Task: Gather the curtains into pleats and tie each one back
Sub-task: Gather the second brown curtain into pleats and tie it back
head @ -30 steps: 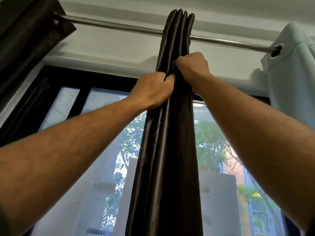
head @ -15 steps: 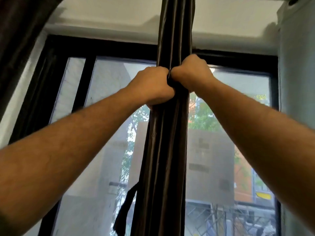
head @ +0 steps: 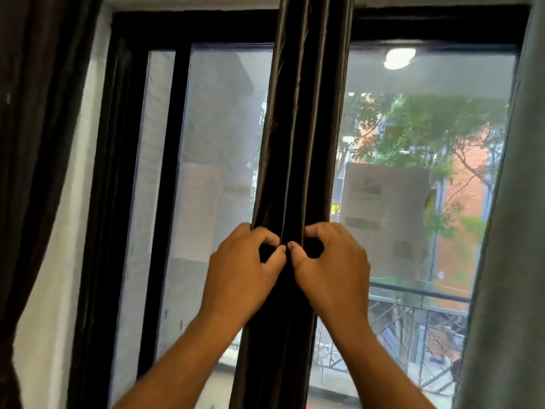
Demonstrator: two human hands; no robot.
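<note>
Centrally, both hands grip the gathered dark curtain (head: pixel 298 143): left hand (head: pixel 241 273) and right hand (head: pixel 333 270) curl round its pleats, thumbs nearly touching, before the window (head: pixel 206 143).

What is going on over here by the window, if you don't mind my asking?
A person is gathering a dark brown curtain into pleats in front of the window. The left hand and right hand grip the bunched folds side by side, thumbs nearly meeting at the front. The curtain hangs as a narrow column, and no tie-back is around it where the view shows it. A grey curtain hangs at the right edge.
</note>
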